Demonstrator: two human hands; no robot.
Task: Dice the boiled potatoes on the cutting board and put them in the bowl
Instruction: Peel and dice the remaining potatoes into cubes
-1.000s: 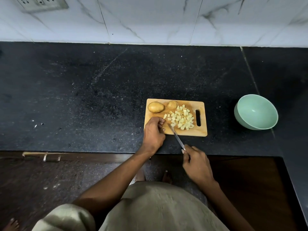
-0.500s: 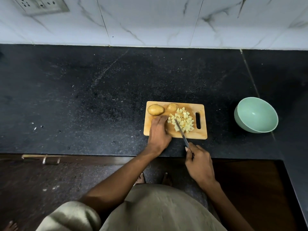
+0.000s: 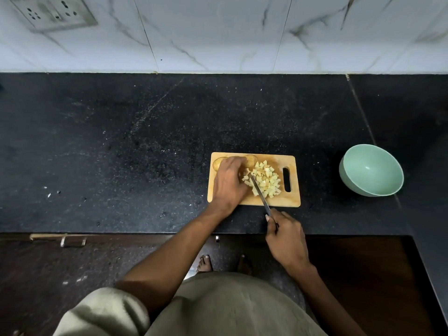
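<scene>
While a heap of diced potato [image 3: 264,181] already lies in the middle of the wooden cutting board [image 3: 292,201], the job looks roughly half done: at least two boiled potatoes are uncut, and the pale green bowl [image 3: 371,170] holds nothing visible. The whole potato [image 3: 216,163] at the board's far left corner is largely covered by the left hand [image 3: 229,181], whose fingers curl down over it; whether they actually grip it or only rest on it cannot be told. A second potato [image 3: 251,160] peeks out along the board's far edge, just beside that hand. The right hand [image 3: 286,237] is closed round the handle of the knife [image 3: 259,190], out beyond the table's near edge. The knife's long axis runs diagonally, from the handle at the near right to the tip at the far left, with the blade lying across the heap's left side. The board sits near the table's near edge, its long axis parallel to that edge and its handle slot towards the right. The bowl stands well apart on the table's right side. Left to do: dice the remaining potatoes and move everything into the bowl.
</scene>
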